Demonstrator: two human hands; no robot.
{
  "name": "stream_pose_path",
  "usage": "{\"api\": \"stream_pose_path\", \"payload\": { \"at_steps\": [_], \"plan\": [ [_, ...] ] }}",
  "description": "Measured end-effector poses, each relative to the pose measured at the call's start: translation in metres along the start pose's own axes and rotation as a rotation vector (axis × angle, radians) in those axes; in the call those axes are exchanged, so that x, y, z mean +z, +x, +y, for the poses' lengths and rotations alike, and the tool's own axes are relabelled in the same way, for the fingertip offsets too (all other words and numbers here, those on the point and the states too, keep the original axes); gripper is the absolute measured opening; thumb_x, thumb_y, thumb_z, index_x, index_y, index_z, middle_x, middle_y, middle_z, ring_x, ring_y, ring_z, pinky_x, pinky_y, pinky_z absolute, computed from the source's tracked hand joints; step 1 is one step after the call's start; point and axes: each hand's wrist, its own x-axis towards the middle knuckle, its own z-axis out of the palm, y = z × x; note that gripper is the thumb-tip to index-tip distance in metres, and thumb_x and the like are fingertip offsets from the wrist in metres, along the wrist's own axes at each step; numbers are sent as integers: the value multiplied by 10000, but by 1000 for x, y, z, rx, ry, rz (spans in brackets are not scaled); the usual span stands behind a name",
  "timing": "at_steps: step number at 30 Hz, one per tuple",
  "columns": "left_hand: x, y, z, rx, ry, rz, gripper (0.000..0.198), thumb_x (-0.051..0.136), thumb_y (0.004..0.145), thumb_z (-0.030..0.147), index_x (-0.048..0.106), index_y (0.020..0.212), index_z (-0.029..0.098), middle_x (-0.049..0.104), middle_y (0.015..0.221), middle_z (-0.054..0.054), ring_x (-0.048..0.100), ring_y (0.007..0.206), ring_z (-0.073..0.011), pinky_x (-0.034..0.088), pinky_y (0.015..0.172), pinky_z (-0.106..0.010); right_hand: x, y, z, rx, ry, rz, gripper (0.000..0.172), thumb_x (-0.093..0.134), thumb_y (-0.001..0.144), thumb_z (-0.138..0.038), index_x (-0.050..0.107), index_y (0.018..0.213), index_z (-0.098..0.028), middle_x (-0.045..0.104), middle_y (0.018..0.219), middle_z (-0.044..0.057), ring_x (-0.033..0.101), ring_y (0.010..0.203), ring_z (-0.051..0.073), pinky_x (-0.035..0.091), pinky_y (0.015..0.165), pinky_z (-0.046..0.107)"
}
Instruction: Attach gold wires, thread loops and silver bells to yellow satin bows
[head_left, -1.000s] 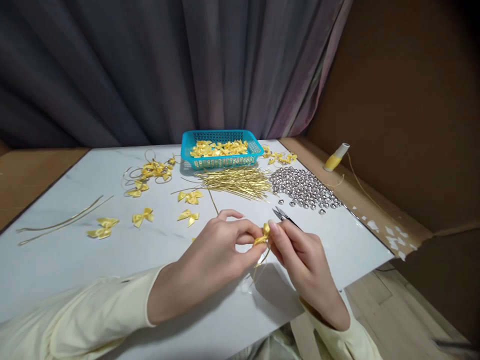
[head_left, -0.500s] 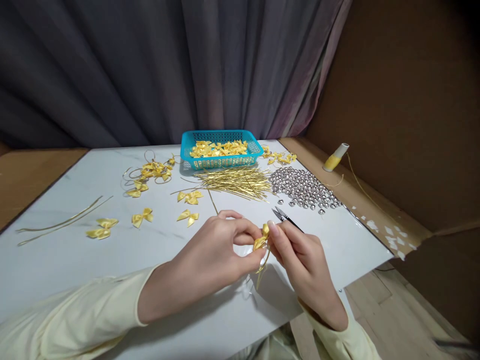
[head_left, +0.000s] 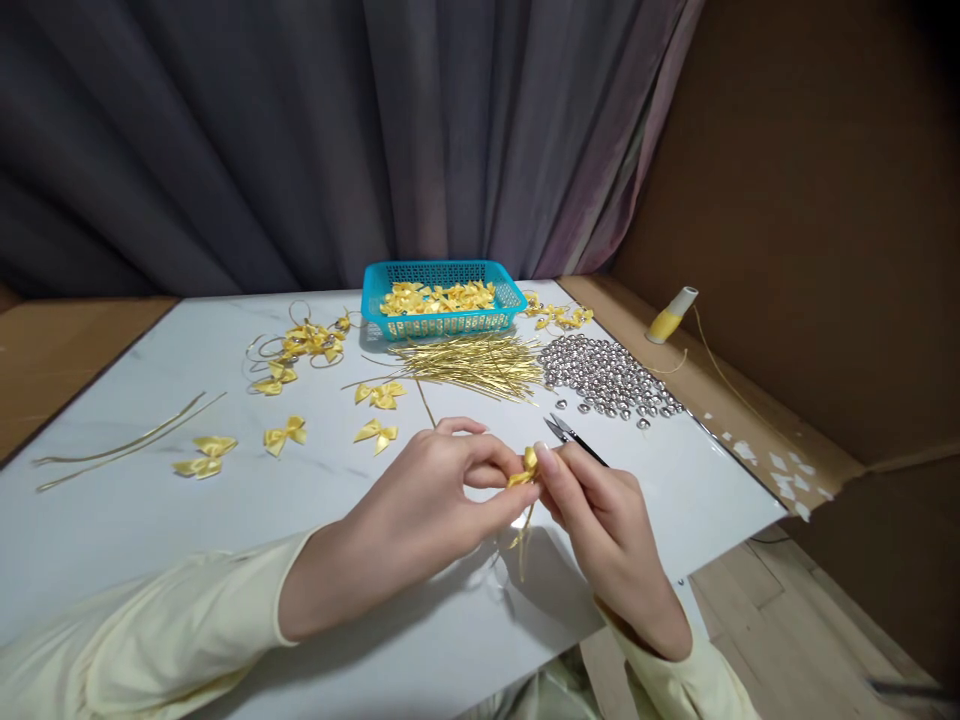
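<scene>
Both hands meet over the near middle of the white table (head_left: pixel 150 520). My left hand (head_left: pixel 420 510) and my right hand (head_left: pixel 600 515) each pinch a small yellow ribbon bow (head_left: pixel 525 472) between thumb and fingers. A thin gold cord (head_left: pixel 523 540) hangs down from the bow. Small black snips (head_left: pixel 570 433) lie on the table just beyond my right hand.
A blue basket (head_left: pixel 442 297) of yellow bows stands at the back. In front of it lie a bundle of gold cords (head_left: pixel 472 362) and a pile of silver bells (head_left: pixel 607 378). Loose bows (head_left: pixel 285 434) are scattered on the left. A yellow thread spool (head_left: pixel 671 315) sits at right.
The hands have hardly moved. The gold cord under the bow has swung a little and now hangs straighter down.
</scene>
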Motion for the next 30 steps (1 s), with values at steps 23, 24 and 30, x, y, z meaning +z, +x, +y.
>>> {"api": "stream_pose_path", "payload": {
  "at_steps": [23,24,30],
  "plan": [
    [-16,1,4,-172,-126,-297,158,551,762,340,600,744,191,492,502,76,478,560,-105,406,629,-214,-7,3,0,-87,-11,-60,283,416,911,-199,379,630,-183,326,541,-55,307,465,62,249,462,215],
    [-17,1,4,-178,-148,-313,156,550,760,338,598,739,191,492,494,79,475,551,-103,409,622,-212,-9,3,0,-84,-4,-81,286,419,910,-205,389,626,-181,334,542,-52,315,470,63,253,466,215],
    [-17,1,3,-223,-164,-328,176,554,750,356,620,771,194,545,493,59,546,619,-145,426,603,-217,-15,5,2,-82,-3,-160,246,466,886,-201,444,643,-171,438,559,-36,372,495,68,281,479,213]
  ]
}}
